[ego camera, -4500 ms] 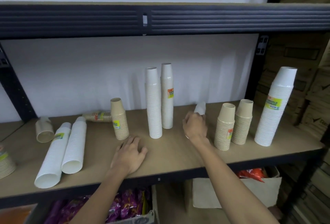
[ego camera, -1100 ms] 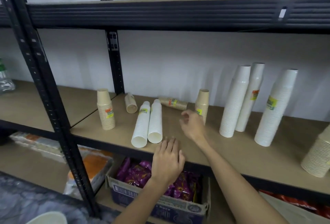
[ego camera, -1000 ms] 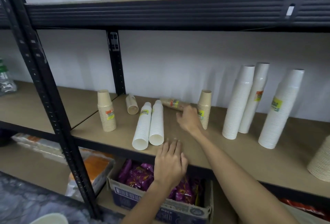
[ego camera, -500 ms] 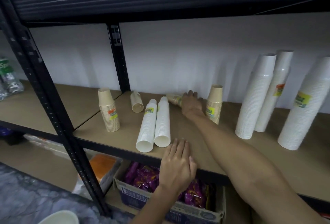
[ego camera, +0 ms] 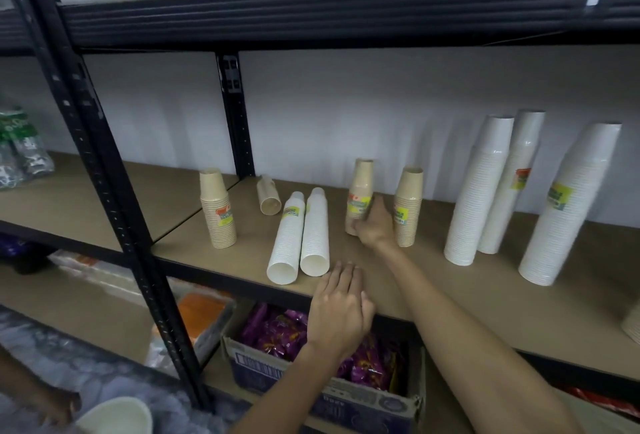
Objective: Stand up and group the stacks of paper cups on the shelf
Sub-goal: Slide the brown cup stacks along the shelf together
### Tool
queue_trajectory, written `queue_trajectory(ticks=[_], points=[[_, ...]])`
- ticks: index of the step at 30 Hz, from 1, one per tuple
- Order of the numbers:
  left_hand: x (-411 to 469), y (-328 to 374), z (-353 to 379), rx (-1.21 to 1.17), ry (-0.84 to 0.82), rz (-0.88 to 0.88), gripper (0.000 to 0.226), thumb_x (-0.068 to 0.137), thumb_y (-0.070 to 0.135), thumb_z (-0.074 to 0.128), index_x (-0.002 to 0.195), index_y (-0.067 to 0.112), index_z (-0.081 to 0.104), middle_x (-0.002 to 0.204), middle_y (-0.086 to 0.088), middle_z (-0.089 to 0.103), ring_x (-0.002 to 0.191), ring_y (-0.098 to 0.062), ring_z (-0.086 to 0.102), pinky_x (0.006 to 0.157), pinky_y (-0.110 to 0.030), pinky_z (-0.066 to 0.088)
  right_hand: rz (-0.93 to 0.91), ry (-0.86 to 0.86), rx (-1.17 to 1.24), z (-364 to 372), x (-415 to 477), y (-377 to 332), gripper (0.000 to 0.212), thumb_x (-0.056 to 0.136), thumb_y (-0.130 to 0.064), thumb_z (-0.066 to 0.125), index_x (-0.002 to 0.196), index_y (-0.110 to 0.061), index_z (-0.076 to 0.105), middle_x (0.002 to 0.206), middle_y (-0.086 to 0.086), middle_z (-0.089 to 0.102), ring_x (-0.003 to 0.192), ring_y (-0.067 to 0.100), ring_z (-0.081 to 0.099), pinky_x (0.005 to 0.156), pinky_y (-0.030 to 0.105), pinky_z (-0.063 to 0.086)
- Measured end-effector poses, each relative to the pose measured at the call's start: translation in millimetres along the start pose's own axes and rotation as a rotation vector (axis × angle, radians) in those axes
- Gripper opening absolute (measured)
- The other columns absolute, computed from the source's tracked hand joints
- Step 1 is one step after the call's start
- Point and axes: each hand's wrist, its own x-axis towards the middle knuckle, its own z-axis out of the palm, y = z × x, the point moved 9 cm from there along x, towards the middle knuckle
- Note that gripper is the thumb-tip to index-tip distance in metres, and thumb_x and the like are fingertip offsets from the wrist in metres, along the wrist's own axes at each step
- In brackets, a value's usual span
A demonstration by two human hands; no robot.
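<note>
My right hand (ego camera: 372, 226) grips a small brown cup stack (ego camera: 360, 193), which stands upright on the wooden shelf (ego camera: 450, 295), close beside another upright brown stack (ego camera: 409, 205). My left hand (ego camera: 341, 309) rests flat on the shelf's front edge. Two long white stacks (ego camera: 301, 234) lie on their sides just left of my hands. A short brown stack (ego camera: 268, 195) lies behind them. One more brown stack (ego camera: 217, 208) stands at the left. Three tall white stacks (ego camera: 479, 188) (ego camera: 512, 181) (ego camera: 568, 205) stand on the right.
Black steel uprights (ego camera: 104, 170) (ego camera: 235, 115) frame the bays, and an upper shelf beam (ego camera: 311, 18) runs overhead. A cardboard box of purple packets (ego camera: 311, 357) sits below. Wrapped bottles (ego camera: 20, 146) stand far left. Another stack's edge (ego camera: 632, 326) shows at the right border.
My right hand reached to the brown stack lying at the back, took hold of it and stood it upright beside the other brown stack. My left hand stayed on the shelf edge.
</note>
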Motion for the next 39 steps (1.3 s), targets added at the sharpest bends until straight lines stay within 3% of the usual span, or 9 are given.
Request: queue_trajectory(ticks=[6,12,18,22,24,26,28,34,39], points=[[-4.9,0.6,-2.0,-0.013,-0.008,-0.005,0.045,0.095,0.028,0.039,0.127,0.006,0.063,0.131,-0.008,0.063,0.128,-0.021,0.052,0.109,-0.034,0.039,-0.062,-0.014,-0.094,4.1,-13.7,9.6,0.052,0.08,-0.019,0.077,0.124,-0.009,0.053,0.126,0.014,0.055,0.118,0.032,0.053,0.095,0.032,0.04],[-23.1,-4.3,-45.4,-0.233,0.103,0.082,0.04,0.097,0.025,0.042,0.124,0.006,0.064,0.128,-0.007,0.064,0.128,-0.015,0.052,0.109,-0.026,0.037,0.047,0.001,-0.053,4.7,-30.6,23.0,0.084,0.081,-0.027,0.078,0.148,-0.002,0.033,0.144,0.015,0.05,0.134,0.031,0.045,0.109,0.036,0.038],[-19.7,-87.0,-122.1,-0.305,0.354,-0.095,0.038,0.098,0.023,0.039,0.119,0.004,0.065,0.123,-0.007,0.062,0.116,-0.014,0.055,0.1,-0.03,0.045,-0.074,0.279,0.084,-13.8,-86.4,0.4,0.024,0.087,-0.013,0.065,0.11,-0.006,0.063,0.093,0.005,0.067,0.094,0.026,0.065,0.088,0.034,0.05],[-6.6,-170.3,-99.0,-0.193,0.118,-0.322,0.033,0.102,0.027,0.036,0.119,0.011,0.06,0.116,-0.006,0.062,0.104,-0.023,0.06,0.085,-0.034,0.045,0.062,-0.069,-0.013,22.6,-83.7,-22.7,0.05,0.09,-0.049,0.06,0.115,-0.005,0.061,0.108,0.008,0.068,0.103,0.028,0.064,0.087,0.035,0.052],[-8.1,-187.3,-61.4,-0.126,-0.127,-0.31,0.036,0.104,0.029,0.032,0.128,0.015,0.054,0.129,-0.008,0.058,0.121,-0.028,0.053,0.098,-0.038,0.04,0.242,-0.276,-0.07,43.2,-82.1,-21.3,0.063,0.084,-0.065,0.058,0.114,-0.009,0.058,0.11,0.006,0.067,0.098,0.025,0.065,0.074,0.034,0.056],[-14.4,-191.7,-33.2,-0.028,-0.247,-0.264,0.049,0.105,0.034,0.023,0.147,0.015,0.039,0.154,-0.004,0.039,0.145,-0.02,0.027,0.119,-0.037,0.015,0.351,-0.385,-0.074,54.4,-79.8,-19.9,0.063,0.079,-0.062,0.067,0.115,-0.01,0.058,0.108,0.005,0.068,0.093,0.021,0.065,0.071,0.033,0.057],[-15.2,-193.0,-28.1,-0.002,-0.244,-0.265,0.053,0.105,0.036,0.017,0.153,0.017,0.028,0.161,0.001,0.025,0.149,-0.014,0.013,0.121,-0.036,0.002,0.404,-0.455,-0.063,60.6,-76.3,-20.3,0.057,0.078,-0.048,0.075,0.117,-0.01,0.057,0.106,0.005,0.068,0.093,0.02,0.066,0.078,0.035,0.059],[-15.0,-194.1,-27.7,0.0,-0.277,-0.244,0.053,0.106,0.037,0.016,0.155,0.017,0.019,0.163,0.002,0.017,0.15,-0.011,0.008,0.121,-0.033,0.004,0.238,-0.377,-0.12,53.1,-69.2,-42.0,0.039,0.085,-0.031,0.071,0.111,-0.006,0.057,0.1,0.007,0.065,0.093,0.024,0.066,0.063,0.031,0.054],[-14.0,-194.8,-28.1,-0.009,-0.264,-0.222,0.054,0.106,0.038,0.017,0.156,0.016,0.017,0.163,0.002,0.016,0.149,-0.01,0.009,0.12,-0.03,0.003,0.026,-0.152,-0.133,58.1,-59.1,-52.8,0.048,0.084,-0.028,0.074,0.12,-0.006,0.052,0.118,0.009,0.063,0.108,0.029,0.062,0.083,0.034,0.049]])
